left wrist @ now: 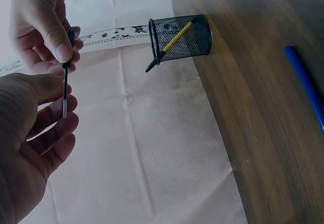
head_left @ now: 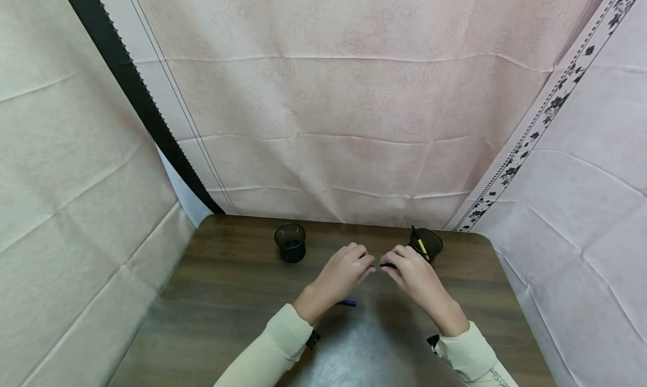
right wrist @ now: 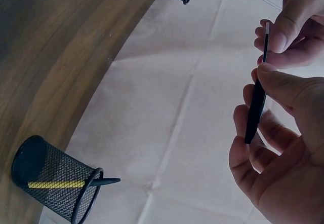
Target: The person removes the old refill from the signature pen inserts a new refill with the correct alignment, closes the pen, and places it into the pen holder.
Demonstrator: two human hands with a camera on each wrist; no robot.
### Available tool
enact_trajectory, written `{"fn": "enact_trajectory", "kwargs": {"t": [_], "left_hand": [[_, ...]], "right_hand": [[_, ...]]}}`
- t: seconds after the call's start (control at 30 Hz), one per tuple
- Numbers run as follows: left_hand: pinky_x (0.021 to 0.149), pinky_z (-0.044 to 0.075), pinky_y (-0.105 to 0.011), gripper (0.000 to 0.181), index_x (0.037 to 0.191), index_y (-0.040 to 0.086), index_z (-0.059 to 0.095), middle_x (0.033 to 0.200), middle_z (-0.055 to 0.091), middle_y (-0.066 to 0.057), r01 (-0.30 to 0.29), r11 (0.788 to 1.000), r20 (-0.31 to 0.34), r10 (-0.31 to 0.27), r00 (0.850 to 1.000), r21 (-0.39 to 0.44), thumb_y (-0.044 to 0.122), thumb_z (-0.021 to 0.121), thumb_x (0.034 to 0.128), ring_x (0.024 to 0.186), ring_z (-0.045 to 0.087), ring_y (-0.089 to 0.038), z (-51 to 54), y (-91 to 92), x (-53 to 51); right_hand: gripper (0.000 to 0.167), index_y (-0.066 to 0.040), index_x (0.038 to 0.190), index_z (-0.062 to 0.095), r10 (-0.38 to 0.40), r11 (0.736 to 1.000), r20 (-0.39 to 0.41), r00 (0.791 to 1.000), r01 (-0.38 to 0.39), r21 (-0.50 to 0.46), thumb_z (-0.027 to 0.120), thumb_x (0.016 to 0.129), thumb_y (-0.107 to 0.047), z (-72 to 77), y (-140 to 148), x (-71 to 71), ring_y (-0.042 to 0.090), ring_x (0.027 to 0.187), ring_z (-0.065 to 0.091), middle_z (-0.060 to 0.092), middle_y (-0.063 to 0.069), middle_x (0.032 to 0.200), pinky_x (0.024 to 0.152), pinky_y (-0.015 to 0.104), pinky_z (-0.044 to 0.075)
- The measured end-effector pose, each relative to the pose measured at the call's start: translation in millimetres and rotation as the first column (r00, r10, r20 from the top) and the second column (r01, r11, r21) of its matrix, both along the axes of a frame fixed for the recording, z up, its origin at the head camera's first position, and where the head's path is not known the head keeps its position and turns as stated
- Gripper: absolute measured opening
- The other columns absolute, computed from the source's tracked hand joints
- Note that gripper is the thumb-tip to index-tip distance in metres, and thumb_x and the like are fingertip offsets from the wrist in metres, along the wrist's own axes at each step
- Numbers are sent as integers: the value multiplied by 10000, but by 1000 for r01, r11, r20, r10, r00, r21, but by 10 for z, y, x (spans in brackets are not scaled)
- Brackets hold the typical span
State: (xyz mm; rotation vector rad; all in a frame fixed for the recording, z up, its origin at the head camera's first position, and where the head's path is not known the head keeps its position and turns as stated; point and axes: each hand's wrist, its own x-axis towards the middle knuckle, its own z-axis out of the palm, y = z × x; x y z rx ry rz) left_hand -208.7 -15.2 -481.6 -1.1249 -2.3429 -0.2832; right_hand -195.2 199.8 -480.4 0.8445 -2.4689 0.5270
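Between the two hands is a slim black pen part [right wrist: 255,110] with a thin refill [left wrist: 65,89] standing out of its end, dark along most of its length and clear at the tip. My right hand [head_left: 415,274] pinches the black part between thumb and fingers. The left hand [head_left: 340,276] holds the thin refill between thumb and fingers, close to the right fingertips. On the table near the left wrist lies a blue pen [left wrist: 306,82], partly hidden by the forearm in the head view.
A black mesh cup [head_left: 427,244] holding a yellow and black pen [right wrist: 55,184] stands at the back right, just beyond the right hand. Another dark mesh cup [head_left: 290,243] is at the back left. Cloth hangs behind the wooden table [head_left: 227,297] and at both sides.
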Motion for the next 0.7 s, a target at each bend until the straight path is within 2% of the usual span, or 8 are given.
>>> {"fn": "enact_trajectory", "kwargs": {"t": [0.27,0.5,0.7], "left_hand": [[741,496,-190,66,1009,158,780,932,650,32,-8,1000,21,8,1000,-13,167,770,944,868,582,-105,-1,29,28],[790,516,-174,83,1010,153,778,951,646,26,-9,1000,38,10,999,-22,118,771,935,891,579,-100,-10,32,30],[763,504,-160,87,1009,135,768,944,631,16,-6,1000,51,7,999,-14,80,756,942,873,556,-105,0,26,37]], "right_hand": [[151,-146,912,747,10,1000,-8,1000,-10,-4,859,830,-86,-6,-19,-8,163,855,624,669,-33,916,731,353,554],[153,-144,915,750,12,1000,-15,1000,-12,-2,858,828,-80,-4,-20,-5,160,852,622,667,-33,916,734,347,554],[178,-146,906,746,15,1000,-24,1000,-16,-19,875,806,-76,-1,-29,-4,155,854,619,661,-38,910,728,342,550]]}}
